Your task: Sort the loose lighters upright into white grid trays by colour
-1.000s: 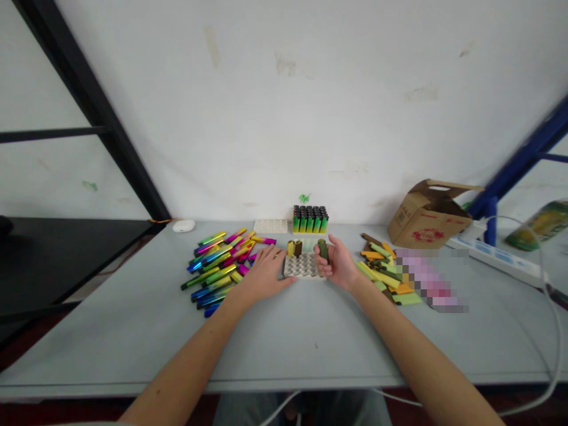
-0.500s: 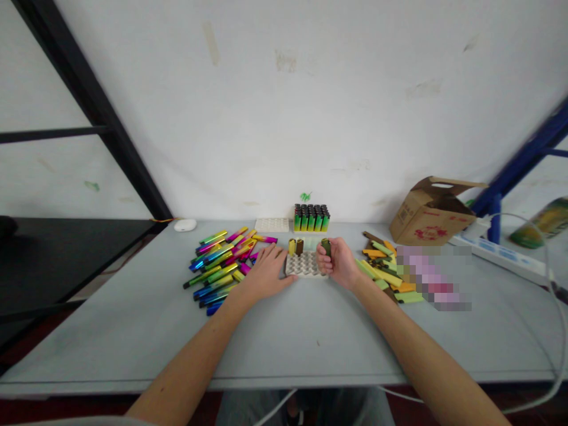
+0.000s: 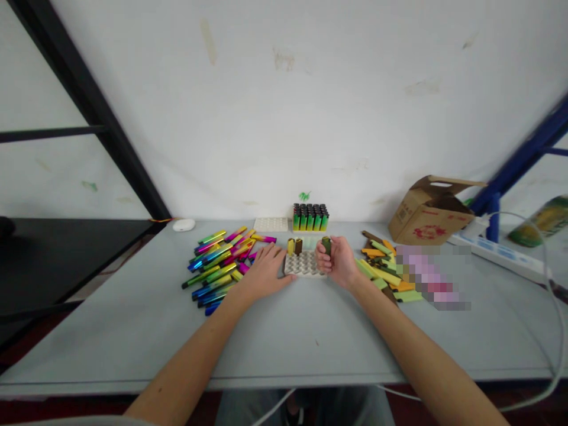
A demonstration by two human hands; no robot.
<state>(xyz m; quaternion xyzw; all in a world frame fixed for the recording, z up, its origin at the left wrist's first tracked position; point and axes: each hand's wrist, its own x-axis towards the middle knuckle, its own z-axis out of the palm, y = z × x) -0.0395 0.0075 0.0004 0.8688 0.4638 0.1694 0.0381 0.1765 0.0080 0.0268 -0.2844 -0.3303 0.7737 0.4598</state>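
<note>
My left hand [image 3: 265, 273] lies palm down with its fingers stretched out. Its thumb touches the left edge of a white tray [image 3: 302, 265] with rows of holes. Closed around a dark green lighter [image 3: 326, 245], my right hand [image 3: 338, 264] is at the tray's right end; the lighter stands upright in the fist and its lower end is hidden. A yellow lighter [image 3: 291, 247] and a brown lighter [image 3: 299, 246] stand upright in the tray's back left corner. Beside my left hand is a pile of shiny rainbow-coloured lighters [image 3: 216, 275].
Matte yellow, orange, green and brown lighters [image 3: 386, 275] lie heaped on the right. Against the wall are a filled rack of green-yellow lighters [image 3: 310, 220] and another white tray [image 3: 271, 224]. A cardboard box [image 3: 430, 213], a power strip [image 3: 501, 257] and a white case [image 3: 183, 225] also occupy the table.
Both hands hold nearly the same positions, and the dark green lighter stays in my right fist. The whole view has shifted very slightly.
</note>
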